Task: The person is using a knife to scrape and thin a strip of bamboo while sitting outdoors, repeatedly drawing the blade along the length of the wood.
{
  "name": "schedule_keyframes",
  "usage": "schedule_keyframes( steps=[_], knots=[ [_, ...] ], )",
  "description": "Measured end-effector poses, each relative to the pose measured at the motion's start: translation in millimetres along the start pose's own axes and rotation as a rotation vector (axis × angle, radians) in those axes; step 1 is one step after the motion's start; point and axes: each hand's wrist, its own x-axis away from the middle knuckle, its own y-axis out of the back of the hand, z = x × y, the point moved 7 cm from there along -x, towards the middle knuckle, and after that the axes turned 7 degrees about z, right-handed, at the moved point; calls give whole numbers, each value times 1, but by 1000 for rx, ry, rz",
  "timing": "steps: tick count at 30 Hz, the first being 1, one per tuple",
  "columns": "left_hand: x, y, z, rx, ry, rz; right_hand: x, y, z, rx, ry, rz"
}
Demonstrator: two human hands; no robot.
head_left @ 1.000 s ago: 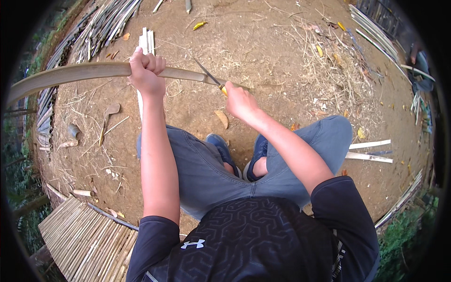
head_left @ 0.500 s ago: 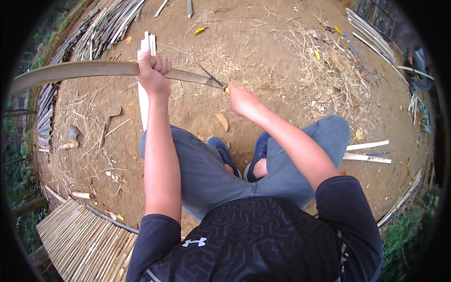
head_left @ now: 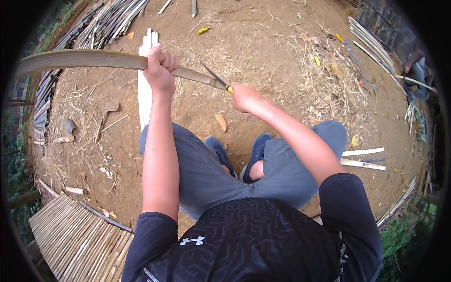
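A long, curved, tan bamboo strip [head_left: 84, 59] is arching from the far left toward the middle, in front of the person. Below its left half, closest to the body, a slatted platform of thin tan canes [head_left: 80, 239] is sitting, while a big heap of grey-brown split poles [head_left: 101, 28] is lying beyond and partly beneath it in view. The left hand [head_left: 160, 70] is clamping that strip, fingers wrapped right round it. Some flat, whitish wooden slats [head_left: 144, 94] are lying on the dirt under the strip, around that wrist. At the strip's right end, a dark-bladed knife with a yellow handle [head_left: 214, 74] is crossing at an angle; can't tell if the edge is biting in. The right hand [head_left: 246, 98] is gripping the handle, fingers closed. Further right of the strip, straw-coloured shavings [head_left: 324, 70] are scattering the ground, and way past its right end another person [head_left: 416, 75] is working.
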Motion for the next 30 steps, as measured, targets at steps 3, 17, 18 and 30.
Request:
schedule_keyframes(
  steps=[3,17,18,30],
  knots=[
    [1,-2,2,15,13,57,1,7,8,-20,130,-57],
    [2,-13,1,19,25,167,-1,12,-9,181,-62,102],
    [3,-16,2,19,25,201,1,14,-7,15,-27,55],
    [5,-20,1,-37,31,160,8,0,-12,19,-33,105]
  ],
)
